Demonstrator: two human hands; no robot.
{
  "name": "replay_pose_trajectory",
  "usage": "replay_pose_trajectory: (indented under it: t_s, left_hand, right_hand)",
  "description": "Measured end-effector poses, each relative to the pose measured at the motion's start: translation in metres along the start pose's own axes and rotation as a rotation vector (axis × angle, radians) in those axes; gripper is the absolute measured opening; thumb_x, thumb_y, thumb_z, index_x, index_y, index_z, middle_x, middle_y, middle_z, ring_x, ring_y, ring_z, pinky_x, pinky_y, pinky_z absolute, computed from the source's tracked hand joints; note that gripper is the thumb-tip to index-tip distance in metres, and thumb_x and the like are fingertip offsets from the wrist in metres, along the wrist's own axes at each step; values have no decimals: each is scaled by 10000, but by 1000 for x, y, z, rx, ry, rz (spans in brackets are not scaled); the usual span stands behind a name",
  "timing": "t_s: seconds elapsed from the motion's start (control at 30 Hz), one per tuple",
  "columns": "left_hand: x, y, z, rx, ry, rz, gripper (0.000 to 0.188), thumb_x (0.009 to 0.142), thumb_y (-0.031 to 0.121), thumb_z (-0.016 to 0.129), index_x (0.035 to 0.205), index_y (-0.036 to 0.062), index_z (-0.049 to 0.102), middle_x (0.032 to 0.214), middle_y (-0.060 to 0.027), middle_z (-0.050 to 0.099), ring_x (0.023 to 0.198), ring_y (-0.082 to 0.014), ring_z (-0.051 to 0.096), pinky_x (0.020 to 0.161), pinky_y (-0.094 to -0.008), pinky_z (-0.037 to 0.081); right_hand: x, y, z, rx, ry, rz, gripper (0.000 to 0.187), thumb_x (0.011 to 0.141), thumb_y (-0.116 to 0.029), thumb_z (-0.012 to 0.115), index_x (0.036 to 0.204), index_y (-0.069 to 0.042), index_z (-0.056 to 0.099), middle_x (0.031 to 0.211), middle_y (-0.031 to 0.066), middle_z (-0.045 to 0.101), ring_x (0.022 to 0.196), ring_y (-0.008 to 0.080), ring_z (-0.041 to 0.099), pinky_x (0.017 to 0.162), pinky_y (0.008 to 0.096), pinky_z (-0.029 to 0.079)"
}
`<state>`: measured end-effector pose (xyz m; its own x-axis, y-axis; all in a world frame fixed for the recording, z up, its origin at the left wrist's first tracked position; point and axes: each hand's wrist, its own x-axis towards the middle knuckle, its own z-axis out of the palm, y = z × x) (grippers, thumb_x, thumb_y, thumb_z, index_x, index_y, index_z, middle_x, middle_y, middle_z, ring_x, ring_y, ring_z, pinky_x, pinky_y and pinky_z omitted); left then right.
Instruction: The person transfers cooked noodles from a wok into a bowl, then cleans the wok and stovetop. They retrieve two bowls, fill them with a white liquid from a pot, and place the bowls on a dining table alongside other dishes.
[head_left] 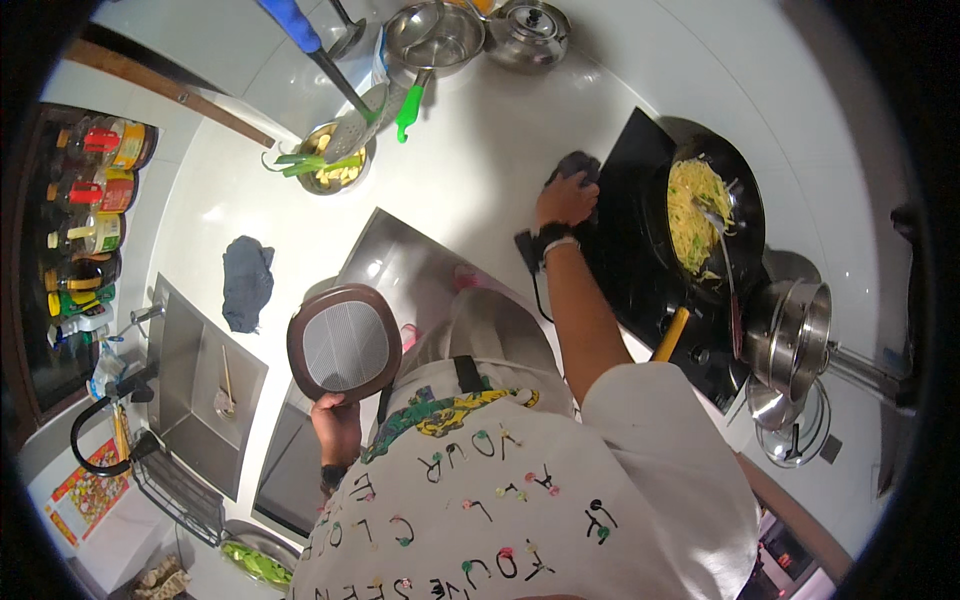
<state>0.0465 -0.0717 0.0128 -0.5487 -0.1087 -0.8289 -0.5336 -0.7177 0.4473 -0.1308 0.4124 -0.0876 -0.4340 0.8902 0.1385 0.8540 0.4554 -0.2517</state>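
My left hand (336, 430) grips the lower rim of a brown, rounded-square dish (300, 345), which has a pale grey, finely ridged centre. It is held over the front edge of the counter, near the sink. My right hand (568, 200) is closed on a dark cloth (573, 165) on the white counter, beside the left edge of the black stove (625, 215). Its fingers are partly hidden. On the stove, a black wok (750, 235) contains yellow shredded food (693, 220), with a metal spatula (722, 230) leaning in it.
A steel sink (205, 440) is at left, with a dark folded cloth (247, 283) near it. At the back are a bowl of cut vegetables (335, 180), a green-handled pan (408, 112) and a lidded pot (530, 40). Steel pots (800, 320) stand right of the stove.
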Motion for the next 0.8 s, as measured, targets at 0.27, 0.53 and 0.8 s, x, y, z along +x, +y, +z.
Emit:
replay_pose_trajectory:
  t_s: [0.27,0.53,0.8]
  left_hand:
    - [-15,-7,6,22,124,33,102,678,29,611,635,95,547,651,1,557,690,-181,542,779,-323,432]
    - [-16,-6,4,10,154,19,99,673,5,617,679,96,578,697,-33,626,667,-198,592,653,-325,454]
    - [-1,-8,22,-59,84,-22,184,687,-6,609,655,121,480,639,26,540,625,-166,525,668,-310,416]
  right_hand:
    - [231,-55,63,-238,-425,-23,598,965,-438,517,1492,-177,409,1490,179,383,1255,389,500,1001,573,429]
    - [220,-86,68,-90,-363,-378,619,854,-339,683,1427,-249,466,1435,135,421,1250,422,479,989,550,471]
    - [51,-59,32,15,-454,-804,464,835,-195,633,1297,-169,599,1236,166,591,1145,379,552,1001,495,452]
